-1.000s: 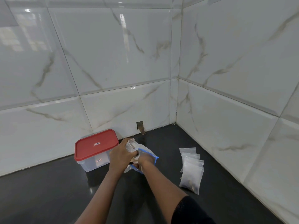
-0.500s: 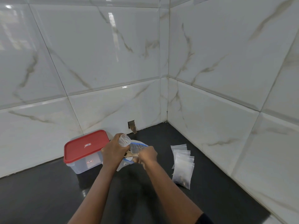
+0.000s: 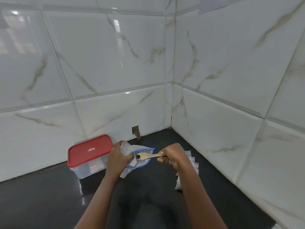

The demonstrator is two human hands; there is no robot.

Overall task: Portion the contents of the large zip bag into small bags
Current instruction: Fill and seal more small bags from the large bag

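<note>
Large zip bag (image 3: 145, 162): clear crinkled plastic with gaping blue-edged mouth, lower centre of frame, on glossy black counter (image 3: 49, 195). Lower left: boxy translucent container (image 3: 87, 170) under smooth red lid (image 3: 90, 150). Then left hand (image 3: 117, 160), curled round a clear small bag (image 3: 125, 147), touching the large zip bag's left edge. Over that mouth, pale wooden spoon (image 3: 146, 156), dark bit in its bowl, handle pinched by right hand (image 3: 173, 156) just right. Farthest right, row of flat filled pouches (image 3: 194, 166).
</note>
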